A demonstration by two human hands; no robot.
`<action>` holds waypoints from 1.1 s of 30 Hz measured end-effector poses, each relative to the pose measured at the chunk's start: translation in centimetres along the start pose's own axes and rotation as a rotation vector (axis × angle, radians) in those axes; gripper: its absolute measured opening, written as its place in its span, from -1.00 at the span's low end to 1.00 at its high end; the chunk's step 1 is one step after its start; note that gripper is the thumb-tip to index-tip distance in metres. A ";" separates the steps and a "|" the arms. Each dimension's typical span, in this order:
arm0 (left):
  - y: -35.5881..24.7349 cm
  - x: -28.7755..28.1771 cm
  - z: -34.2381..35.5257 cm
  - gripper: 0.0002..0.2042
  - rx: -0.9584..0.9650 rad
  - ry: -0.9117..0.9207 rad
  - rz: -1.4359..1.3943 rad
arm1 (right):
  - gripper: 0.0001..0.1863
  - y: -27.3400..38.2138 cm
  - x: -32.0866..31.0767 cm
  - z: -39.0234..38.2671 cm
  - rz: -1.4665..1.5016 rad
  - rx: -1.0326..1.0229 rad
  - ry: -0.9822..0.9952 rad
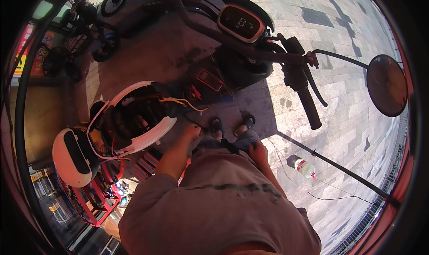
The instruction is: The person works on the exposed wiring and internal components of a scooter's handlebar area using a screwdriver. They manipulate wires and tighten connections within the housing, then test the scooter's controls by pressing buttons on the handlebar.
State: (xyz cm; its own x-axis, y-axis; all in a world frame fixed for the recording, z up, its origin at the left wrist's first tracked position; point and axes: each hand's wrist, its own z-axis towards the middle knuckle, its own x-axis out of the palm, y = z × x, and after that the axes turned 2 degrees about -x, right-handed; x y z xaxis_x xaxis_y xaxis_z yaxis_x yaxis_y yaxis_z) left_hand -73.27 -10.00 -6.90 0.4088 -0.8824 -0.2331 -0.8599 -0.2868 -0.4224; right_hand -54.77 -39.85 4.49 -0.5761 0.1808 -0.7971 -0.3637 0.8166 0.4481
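Observation:
My left hand point(192, 132) is closed beside the opened white rear body point(154, 136) of an electric scooter. What it holds, if anything, is too dark to make out. Orange and yellow wires point(183, 101) stick out of the body just beyond this hand. At my right thigh, my right hand point(258, 153) has its fingers curled; a small dark spot shows by them, and I cannot make out what is in it. A red-rimmed device like a multimeter point(210, 80) lies on the scooter's dark footboard, with a small red and black item point(194, 93) next to it.
Ahead are the scooter's lit display point(241, 22), handlebar grip point(309, 108) and round mirror point(387, 85). A white rear box point(73, 157) and red rack point(96, 201) stand at left. A pole point(339, 166) and plastic bottle point(301, 165) are at right. Other bikes point(105, 45) stand far left.

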 end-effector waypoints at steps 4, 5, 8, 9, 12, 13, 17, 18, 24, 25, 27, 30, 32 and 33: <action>0.3 0.1 -0.5 -0.79 0.026 -0.056 -0.317 | -0.73 -0.4 -0.3 0.5 0.041 -0.029 -0.034; 0.1 -0.1 -0.7 -0.77 -0.025 -0.050 -0.460 | -0.74 -0.7 -0.2 0.9 0.049 -0.039 -0.032; -1.8 -1.2 -1.2 -0.77 -0.024 -0.099 -0.803 | -0.76 -1.3 0.0 2.7 0.141 -0.211 -0.105; -2.6 -1.6 -1.4 -0.77 0.003 -0.087 -0.787 | -0.76 -1.4 -0.2 3.4 0.182 -0.273 -0.123; -4.3 -2.0 -1.2 -0.78 0.062 -0.083 -0.721 | -0.77 -0.8 -2.5 6.9 0.518 0.036 -0.218; -4.5 -2.0 -1.1 -0.78 0.090 -0.092 -0.668 | -0.80 -0.9 -4.7 7.4 0.921 0.253 -0.120; -2.9 -1.4 0.4 -0.85 0.092 -0.167 -0.469 | -0.67 1.1 -14.3 7.3 1.713 0.261 -0.418; -2.0 -1.2 0.8 -0.86 0.095 -0.166 -0.434 | -0.64 1.9 -16.5 6.9 1.720 0.264 -0.534; 4.6 -1.3 1.5 -0.83 -0.071 -0.117 -0.221 | -0.52 6.0 -23.0 2.6 1.436 0.049 -0.786; 5.2 -1.4 1.4 -0.82 -0.092 -0.116 -0.185 | -0.53 6.4 -23.2 2.3 1.310 0.034 -0.781; 5.8 -1.4 1.2 -0.80 -0.104 -0.120 -0.159 | -0.56 6.9 -23.2 2.0 1.170 -0.019 -0.746; 5.5 -1.3 0.7 -0.78 -0.086 -0.118 -0.186 | -0.59 7.4 -22.9 2.0 1.102 -0.083 -0.704; 4.5 -1.1 0.5 -0.78 -0.097 -0.100 -0.180 | -0.59 7.6 -22.8 2.1 1.090 -0.055 -0.717; 3.8 -1.0 0.3 -0.78 -0.072 -0.086 -0.194 | -0.59 7.8 -22.8 2.1 1.109 -0.065 -0.712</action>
State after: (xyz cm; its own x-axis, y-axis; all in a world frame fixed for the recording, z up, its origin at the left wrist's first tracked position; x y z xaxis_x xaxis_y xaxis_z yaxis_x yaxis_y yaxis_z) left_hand -76.83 -10.09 -8.58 0.5905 -0.7740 -0.2287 -0.7809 -0.4765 -0.4039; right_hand -42.92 -36.47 25.31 -0.0883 0.9958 -0.0246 0.0031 0.0249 0.9997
